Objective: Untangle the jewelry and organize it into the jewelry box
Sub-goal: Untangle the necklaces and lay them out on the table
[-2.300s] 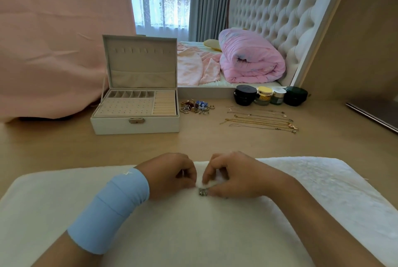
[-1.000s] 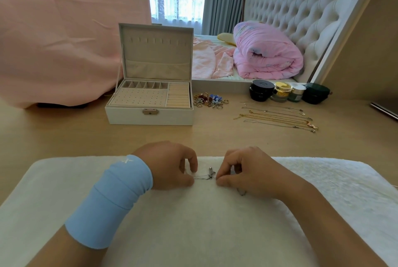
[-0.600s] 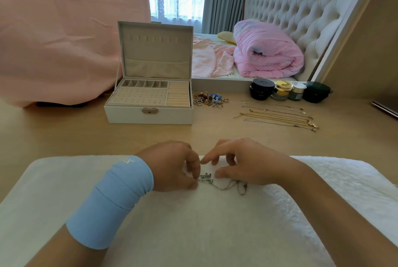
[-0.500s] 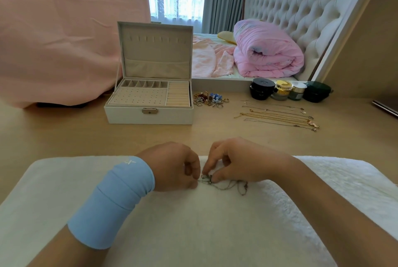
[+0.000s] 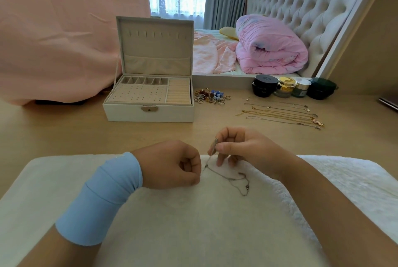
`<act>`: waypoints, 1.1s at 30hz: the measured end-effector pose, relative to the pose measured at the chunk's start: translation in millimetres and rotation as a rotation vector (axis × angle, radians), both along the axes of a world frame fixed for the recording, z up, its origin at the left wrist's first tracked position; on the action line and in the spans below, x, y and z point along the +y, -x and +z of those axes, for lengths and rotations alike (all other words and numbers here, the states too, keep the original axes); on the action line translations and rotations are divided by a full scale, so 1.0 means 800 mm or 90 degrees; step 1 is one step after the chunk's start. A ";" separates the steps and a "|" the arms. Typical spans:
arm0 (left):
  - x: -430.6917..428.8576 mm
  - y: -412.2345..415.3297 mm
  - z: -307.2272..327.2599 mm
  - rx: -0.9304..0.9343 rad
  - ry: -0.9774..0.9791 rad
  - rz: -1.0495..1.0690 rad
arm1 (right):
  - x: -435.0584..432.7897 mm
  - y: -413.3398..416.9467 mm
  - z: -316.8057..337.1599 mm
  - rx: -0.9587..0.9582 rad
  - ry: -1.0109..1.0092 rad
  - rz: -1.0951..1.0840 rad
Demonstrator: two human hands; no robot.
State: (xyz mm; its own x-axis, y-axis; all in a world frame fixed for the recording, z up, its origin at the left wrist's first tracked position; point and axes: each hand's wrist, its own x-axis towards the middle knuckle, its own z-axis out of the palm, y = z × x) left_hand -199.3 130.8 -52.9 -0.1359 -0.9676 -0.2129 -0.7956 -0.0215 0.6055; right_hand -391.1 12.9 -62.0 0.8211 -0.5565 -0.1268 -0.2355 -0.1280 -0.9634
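Right hand [image 5: 243, 148] is pinching one end of the thin chain necklace [image 5: 225, 177], the rest trailing on the white towel [image 5: 193, 223]; left hand [image 5: 170, 165] is curling beside it, grip unclear. Jewelry box [image 5: 148, 113] is standing open behind.

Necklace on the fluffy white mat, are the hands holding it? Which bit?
The right hand pinches the necklace by its small end piece, raised off the mat; whether the left hand grips it too cannot be told.
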 end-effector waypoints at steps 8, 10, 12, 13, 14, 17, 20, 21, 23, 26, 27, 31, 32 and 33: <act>0.000 0.000 -0.003 -0.033 -0.019 -0.010 | 0.006 -0.002 0.006 -0.177 -0.212 -0.085; 0.001 -0.001 -0.004 -0.034 -0.015 -0.010 | 0.008 -0.004 0.009 -0.216 -0.243 -0.116; 0.001 -0.001 -0.003 -0.031 -0.007 -0.012 | 0.008 -0.005 0.011 -0.250 -0.263 -0.145; 0.001 -0.001 -0.003 -0.027 -0.003 -0.012 | 0.008 -0.005 0.012 -0.264 -0.265 -0.156; 0.001 -0.001 -0.002 -0.022 0.001 -0.011 | 0.007 -0.005 0.012 -0.280 -0.266 -0.167; 0.002 -0.002 0.000 -0.009 0.013 -0.006 | 0.006 -0.005 0.013 -0.313 -0.256 -0.194; 0.002 -0.003 0.003 0.019 0.014 -0.002 | 0.005 0.000 0.015 -0.310 -0.211 -0.202; 0.002 -0.004 0.003 0.034 0.011 0.000 | 0.004 0.001 0.015 -0.308 -0.191 -0.198; 0.002 -0.004 0.005 0.059 0.011 0.006 | 0.005 0.002 0.016 -0.301 -0.131 -0.187; 0.003 -0.005 0.009 0.082 0.020 0.015 | 0.010 0.002 0.016 -0.262 0.027 -0.181; 0.004 -0.006 0.010 0.086 0.020 0.019 | 0.011 0.002 0.014 -0.245 0.075 -0.175; 0.004 -0.010 0.012 0.067 0.006 0.036 | 0.011 0.005 0.006 -0.100 0.259 -0.117; 0.004 -0.010 0.013 0.051 -0.004 0.039 | 0.010 0.007 0.005 -0.045 0.291 -0.089; 0.004 -0.010 0.013 0.035 -0.020 0.044 | 0.010 0.009 0.005 0.013 0.314 -0.055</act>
State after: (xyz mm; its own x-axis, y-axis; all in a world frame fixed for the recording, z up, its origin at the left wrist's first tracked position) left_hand -190.9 133.9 -42.8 -0.0807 -0.9682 -0.2368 -0.7576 -0.0948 0.6458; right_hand -398.1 20.7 -58.3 0.7692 -0.6202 0.1537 -0.2833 -0.5467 -0.7880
